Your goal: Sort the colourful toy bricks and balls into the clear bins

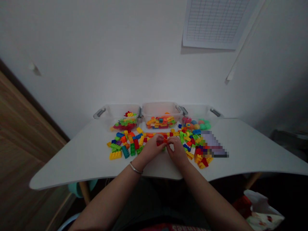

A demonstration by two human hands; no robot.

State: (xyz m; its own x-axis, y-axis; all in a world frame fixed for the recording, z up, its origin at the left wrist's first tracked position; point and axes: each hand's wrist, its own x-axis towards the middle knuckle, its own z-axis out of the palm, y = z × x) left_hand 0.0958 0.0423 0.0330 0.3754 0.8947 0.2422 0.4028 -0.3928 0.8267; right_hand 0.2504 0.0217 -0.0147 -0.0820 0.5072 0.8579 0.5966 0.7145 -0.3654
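Observation:
My left hand (153, 147), with a silver bangle on its wrist, and my right hand (177, 150) meet above the front middle of the table. Between their fingertips is a small orange-red toy building brick (165, 140), partly hidden by the fingers. Both hands are closed on it. Something green shows just below the fingers, too covered to make out. Loose building bricks lie on both sides: a red brick (136, 144) and a dark green brick (132, 149) to the left, a white brick (192, 149) to the right.
Along the wall stand three clear bins: a left bin (115, 109) and a middle bin (161, 109) with bricks, and a right bin (198, 110) with coloured balls. A pixelated flat object (214, 144) lies on the white table (84, 157) at right.

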